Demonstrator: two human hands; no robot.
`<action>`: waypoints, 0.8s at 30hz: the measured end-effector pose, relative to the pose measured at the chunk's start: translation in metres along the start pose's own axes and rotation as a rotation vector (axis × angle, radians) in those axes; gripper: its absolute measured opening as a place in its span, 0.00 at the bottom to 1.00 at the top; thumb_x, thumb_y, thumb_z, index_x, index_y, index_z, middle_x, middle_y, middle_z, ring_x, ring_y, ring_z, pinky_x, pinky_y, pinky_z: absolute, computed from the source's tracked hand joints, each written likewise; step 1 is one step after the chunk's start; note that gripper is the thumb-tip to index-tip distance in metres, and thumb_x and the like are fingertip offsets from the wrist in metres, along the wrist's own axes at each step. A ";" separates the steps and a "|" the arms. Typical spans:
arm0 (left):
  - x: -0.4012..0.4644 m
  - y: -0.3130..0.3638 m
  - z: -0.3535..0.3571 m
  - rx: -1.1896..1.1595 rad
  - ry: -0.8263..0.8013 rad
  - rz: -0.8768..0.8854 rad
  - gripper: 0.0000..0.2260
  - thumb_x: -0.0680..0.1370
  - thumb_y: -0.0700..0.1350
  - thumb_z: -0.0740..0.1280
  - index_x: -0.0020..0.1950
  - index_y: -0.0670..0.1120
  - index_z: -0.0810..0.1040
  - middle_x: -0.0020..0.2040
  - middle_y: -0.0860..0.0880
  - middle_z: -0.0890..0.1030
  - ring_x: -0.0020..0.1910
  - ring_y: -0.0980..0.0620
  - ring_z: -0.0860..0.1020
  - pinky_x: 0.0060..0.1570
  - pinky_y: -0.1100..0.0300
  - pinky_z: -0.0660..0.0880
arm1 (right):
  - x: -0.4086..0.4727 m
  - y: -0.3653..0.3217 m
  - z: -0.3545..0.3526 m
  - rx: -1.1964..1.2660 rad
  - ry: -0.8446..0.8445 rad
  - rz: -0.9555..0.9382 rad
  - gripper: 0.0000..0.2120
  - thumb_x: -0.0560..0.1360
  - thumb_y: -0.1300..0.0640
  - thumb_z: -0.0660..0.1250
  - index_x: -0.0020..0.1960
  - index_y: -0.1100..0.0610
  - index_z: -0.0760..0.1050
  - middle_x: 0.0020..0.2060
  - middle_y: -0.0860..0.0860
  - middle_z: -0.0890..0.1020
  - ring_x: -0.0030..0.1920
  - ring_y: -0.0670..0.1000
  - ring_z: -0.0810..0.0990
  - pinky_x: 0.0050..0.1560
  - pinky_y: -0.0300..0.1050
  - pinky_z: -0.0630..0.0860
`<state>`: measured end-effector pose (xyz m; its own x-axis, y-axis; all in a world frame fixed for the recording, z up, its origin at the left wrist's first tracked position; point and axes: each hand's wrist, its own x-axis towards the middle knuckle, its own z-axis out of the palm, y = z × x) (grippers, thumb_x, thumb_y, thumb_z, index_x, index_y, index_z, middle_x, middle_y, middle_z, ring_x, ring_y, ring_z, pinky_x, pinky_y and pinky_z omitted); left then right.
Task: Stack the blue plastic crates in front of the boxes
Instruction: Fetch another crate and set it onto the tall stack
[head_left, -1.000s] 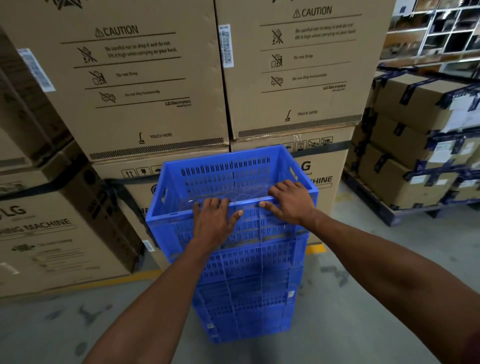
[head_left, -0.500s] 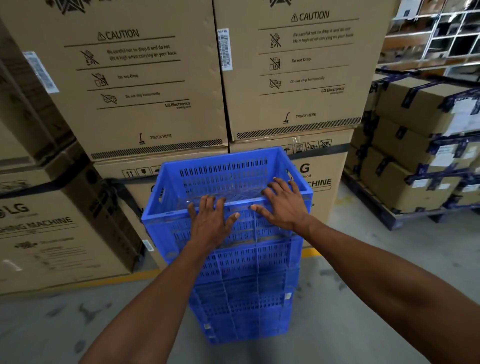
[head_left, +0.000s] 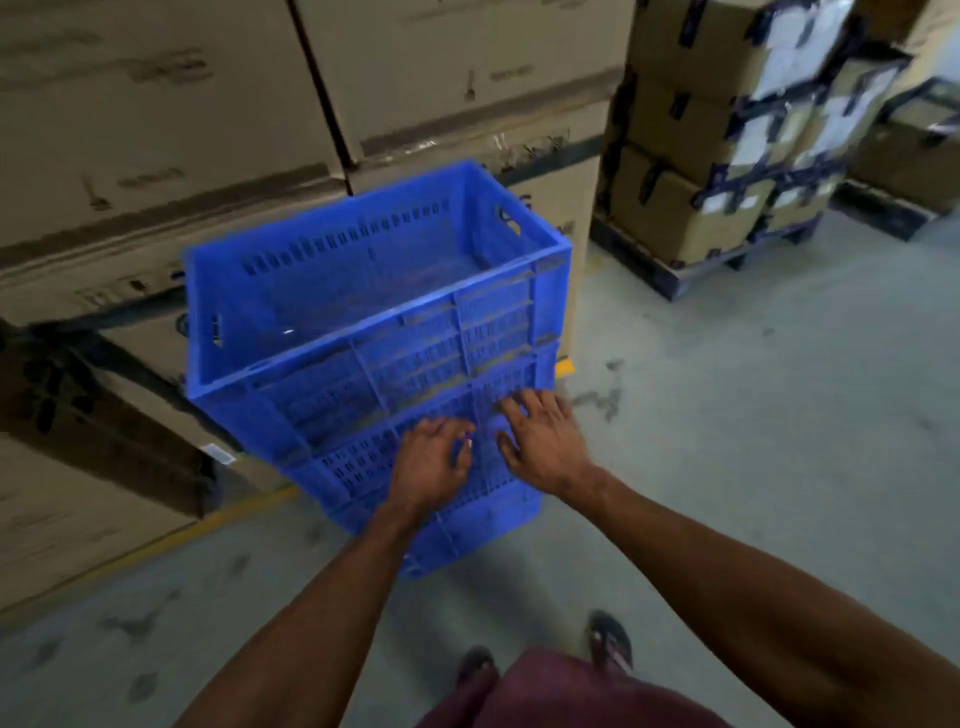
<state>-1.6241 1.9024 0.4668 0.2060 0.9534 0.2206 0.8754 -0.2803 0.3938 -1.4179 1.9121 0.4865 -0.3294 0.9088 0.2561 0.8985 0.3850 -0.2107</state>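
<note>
A stack of blue plastic crates (head_left: 363, 322) stands on the floor against the big cardboard boxes (head_left: 171, 130). The top crate is empty and sits level on the ones beneath. My left hand (head_left: 431, 462) and my right hand (head_left: 540, 447) hover side by side in front of the stack's near wall, about halfway down. Both have loose, relaxed fingers and hold nothing. Whether the fingertips touch the wall is unclear in the blur.
A pallet (head_left: 691, 270) with taped brown cartons (head_left: 727, 130) stands at the right. A yellow floor line (head_left: 156, 540) runs along the foot of the boxes. Grey concrete floor (head_left: 753, 441) lies to the right. My feet in sandals (head_left: 610, 644) show at the bottom.
Both hands have come off the top crate's near rim and dropped lower, in front of the stack. The view has tilted downward and shifted, and my feet have come into sight.
</note>
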 end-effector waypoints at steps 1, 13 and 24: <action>-0.008 -0.002 0.011 -0.057 -0.176 -0.033 0.12 0.76 0.52 0.62 0.56 0.53 0.81 0.52 0.50 0.85 0.52 0.44 0.82 0.52 0.48 0.79 | -0.018 -0.002 0.011 0.017 -0.116 0.073 0.17 0.77 0.44 0.60 0.63 0.48 0.74 0.58 0.52 0.76 0.59 0.59 0.75 0.57 0.55 0.70; -0.144 -0.003 0.166 0.014 -1.216 0.116 0.04 0.67 0.57 0.65 0.36 0.59 0.77 0.44 0.53 0.86 0.46 0.52 0.84 0.47 0.58 0.80 | -0.321 -0.037 0.073 0.341 -0.807 0.886 0.19 0.77 0.43 0.63 0.64 0.50 0.75 0.59 0.56 0.81 0.59 0.59 0.79 0.55 0.52 0.77; -0.207 0.166 0.224 0.380 -1.483 0.381 0.04 0.72 0.49 0.71 0.38 0.53 0.82 0.44 0.51 0.86 0.45 0.51 0.83 0.46 0.62 0.77 | -0.546 -0.057 0.041 0.680 -0.475 1.557 0.16 0.78 0.44 0.64 0.62 0.51 0.76 0.56 0.54 0.83 0.61 0.57 0.78 0.61 0.50 0.73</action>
<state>-1.4231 1.6839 0.2868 0.4587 0.1570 -0.8746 0.6818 -0.6933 0.2332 -1.3008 1.4002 0.3201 0.4776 0.3800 -0.7921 0.2041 -0.9250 -0.3207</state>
